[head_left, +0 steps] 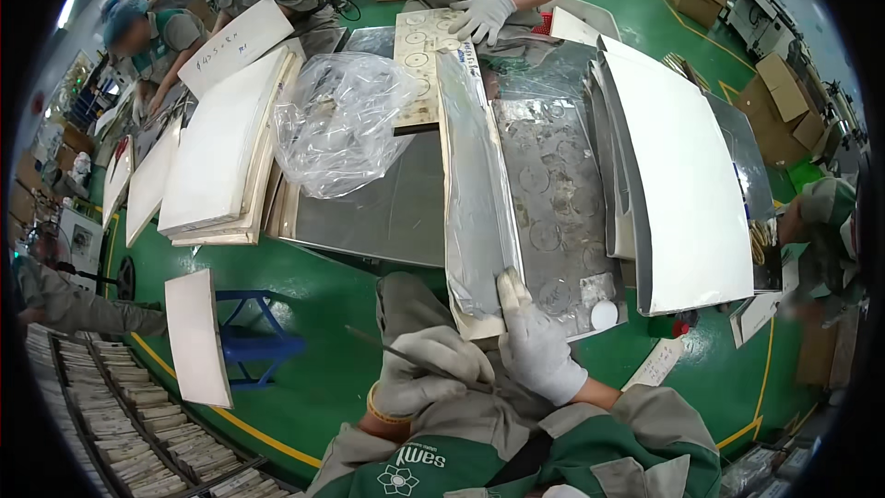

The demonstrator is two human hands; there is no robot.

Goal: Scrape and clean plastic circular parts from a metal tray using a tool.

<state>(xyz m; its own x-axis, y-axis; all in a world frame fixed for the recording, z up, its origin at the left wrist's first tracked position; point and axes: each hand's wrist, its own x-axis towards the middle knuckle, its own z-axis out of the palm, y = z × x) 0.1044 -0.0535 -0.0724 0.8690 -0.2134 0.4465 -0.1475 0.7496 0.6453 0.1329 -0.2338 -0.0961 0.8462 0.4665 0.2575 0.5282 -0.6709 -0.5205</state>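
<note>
A long narrow board, covered by a grey, shiny film, runs lengthwise away from me, its near end just above my lap. My right hand, in a white glove, rests at the board's near right corner with the fingers stretched straight along the edge; its thumb is hidden. Closed in front of my body, my gloved left hand holds a thin dark rod-like tool that points out to the left. What kind of tool it is cannot be made out. The tool is apart from the board.
Opposite me, a co-worker's gloved hand rests on a board with circles. A crumpled clear plastic bag and stacked white boards lie left. A stained metal plate, white disc and large white panels are right.
</note>
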